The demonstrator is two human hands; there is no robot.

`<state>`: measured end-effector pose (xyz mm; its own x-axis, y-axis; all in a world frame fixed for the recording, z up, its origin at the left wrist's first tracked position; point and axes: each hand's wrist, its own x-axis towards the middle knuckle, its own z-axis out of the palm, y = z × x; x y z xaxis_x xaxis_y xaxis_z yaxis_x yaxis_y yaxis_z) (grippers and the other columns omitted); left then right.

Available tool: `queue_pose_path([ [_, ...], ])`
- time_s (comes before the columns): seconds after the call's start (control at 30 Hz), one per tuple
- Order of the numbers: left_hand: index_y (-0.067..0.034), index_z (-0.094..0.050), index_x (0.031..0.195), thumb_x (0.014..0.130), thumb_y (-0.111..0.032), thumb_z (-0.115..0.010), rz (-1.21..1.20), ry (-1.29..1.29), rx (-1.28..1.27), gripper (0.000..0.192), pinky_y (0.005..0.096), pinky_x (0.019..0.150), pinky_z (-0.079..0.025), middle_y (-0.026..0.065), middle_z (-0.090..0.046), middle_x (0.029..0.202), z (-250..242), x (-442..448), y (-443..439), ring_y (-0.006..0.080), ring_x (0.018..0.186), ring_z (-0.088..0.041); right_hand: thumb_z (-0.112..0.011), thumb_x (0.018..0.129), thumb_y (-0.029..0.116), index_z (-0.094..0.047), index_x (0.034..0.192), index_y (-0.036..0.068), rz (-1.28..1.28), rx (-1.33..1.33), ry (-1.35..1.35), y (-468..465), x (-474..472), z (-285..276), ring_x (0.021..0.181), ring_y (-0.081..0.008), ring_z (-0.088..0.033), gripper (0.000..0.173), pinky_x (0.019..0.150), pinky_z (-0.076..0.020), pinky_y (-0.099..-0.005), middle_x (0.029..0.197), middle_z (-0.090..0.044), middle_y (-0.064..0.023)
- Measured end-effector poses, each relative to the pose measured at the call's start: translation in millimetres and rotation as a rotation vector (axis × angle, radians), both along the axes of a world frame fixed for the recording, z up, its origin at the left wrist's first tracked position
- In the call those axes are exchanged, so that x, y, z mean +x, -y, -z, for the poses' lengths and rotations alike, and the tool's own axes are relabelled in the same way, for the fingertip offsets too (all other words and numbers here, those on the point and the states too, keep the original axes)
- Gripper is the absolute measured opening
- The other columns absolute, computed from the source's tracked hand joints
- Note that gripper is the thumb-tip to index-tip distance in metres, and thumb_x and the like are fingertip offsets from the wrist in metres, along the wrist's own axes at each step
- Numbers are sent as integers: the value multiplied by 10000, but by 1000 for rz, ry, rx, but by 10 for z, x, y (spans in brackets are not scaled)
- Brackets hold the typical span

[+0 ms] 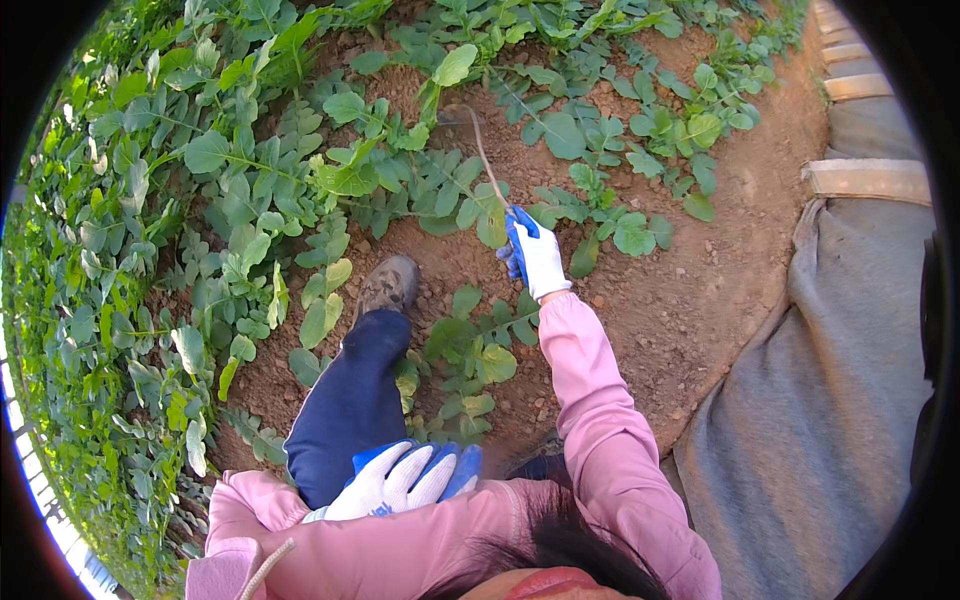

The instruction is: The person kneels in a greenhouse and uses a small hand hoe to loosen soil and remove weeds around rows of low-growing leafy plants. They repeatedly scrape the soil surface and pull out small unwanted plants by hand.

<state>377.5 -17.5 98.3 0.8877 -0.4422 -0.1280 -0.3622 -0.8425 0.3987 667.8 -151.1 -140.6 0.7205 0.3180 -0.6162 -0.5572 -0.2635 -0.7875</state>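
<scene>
My right hand [531, 251], in a white glove with a blue coated palm, is closed around the lower end of a thin curved wooden handle [486, 154]. The handle runs up to a thin, blurred metal head [456, 116] among the leafy plants; its exact shape is hard to make out. My left hand [401, 480], gloved alike, lies by my thigh and the front of the pink jacket [420, 544]. Its fingers are stretched and slightly apart, with nothing visible in them; its palm is mostly hidden. Lobed green leaves [480, 356] grow between my legs.
Dense leafy plants [217, 187] fill the left side. Bare brown soil [675, 300] runs along the right, bordered by a grey fabric cover [832, 360] with pale strips [870, 180]. My shoe [394, 281] stands on soil close to the plants.
</scene>
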Motion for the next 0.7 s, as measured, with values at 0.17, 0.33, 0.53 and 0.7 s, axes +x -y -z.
queue_pose_path([
  [0.17,-201,-535,1371,884,-262,-566,35,-86,-40,492,473,1005,-484,130,-580,1307,17,163,-71,301,1175,-585,-598,973,347,-572,1368,124,-96,-20,-39,-158,300,21,463,-83,-518,454,420,-424,-250,638,-614,-44],
  [0.33,-178,-570,1330,876,-229,-585,-60,45,8,457,407,901,-531,96,-600,1217,42,181,-9,243,1065,-615,-613,967,362,-596,1339,114,-262,68,-34,-476,577,90,474,-75,-516,447,431,-415,-241,662,-640,-47],
  [0.53,-181,-556,1353,892,-245,-570,-114,-66,90,466,471,1013,-470,95,-594,1287,-63,196,26,282,1170,-581,-619,957,344,-597,1345,130,-341,94,37,-963,857,242,479,-97,-524,444,424,-407,-254,694,-644,-57],
  [0.7,-159,-582,1322,905,-243,-569,-49,-101,186,425,464,1023,-456,78,-595,1276,-122,386,-35,278,1169,-571,-542,984,306,-605,1321,126,-352,-101,289,-1077,1010,432,483,-102,-559,387,429,-432,-268,680,-654,-49],
])
